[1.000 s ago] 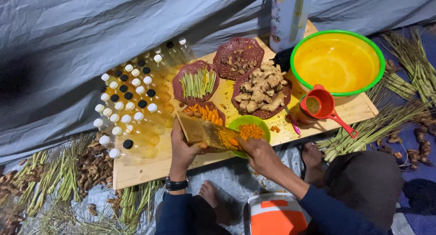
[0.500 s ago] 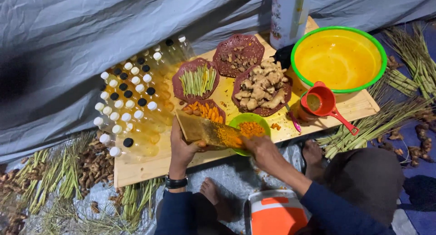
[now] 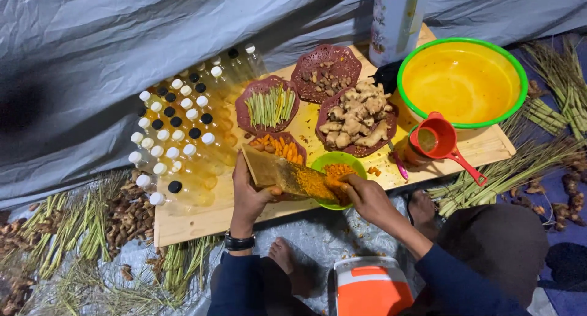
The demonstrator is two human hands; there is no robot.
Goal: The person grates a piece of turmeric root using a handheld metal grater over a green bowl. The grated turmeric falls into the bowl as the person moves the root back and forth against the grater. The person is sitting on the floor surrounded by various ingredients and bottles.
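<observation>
My left hand (image 3: 251,197) grips a flat metal grater (image 3: 287,174) by its upper end, tilted down to the right over a small green bowl (image 3: 324,163). My right hand (image 3: 367,197) presses an orange turmeric piece (image 3: 335,183) against the grater's lower end. Orange gratings lie on the grater and in the bowl. Both hands sit at the front edge of a wooden board (image 3: 202,221).
Several capped bottles of yellow liquid (image 3: 177,139) stand at the board's left. Dark red plates hold lemongrass sticks (image 3: 269,106), ginger (image 3: 358,117), small roots (image 3: 325,77) and turmeric (image 3: 282,148). A big green-rimmed basin (image 3: 461,80), red funnel on a jar (image 3: 437,142), and lemongrass stalks (image 3: 520,166) lie right.
My right hand has slid along the grater's lower end with the turmeric piece. My left hand keeps the grater in about the same place.
</observation>
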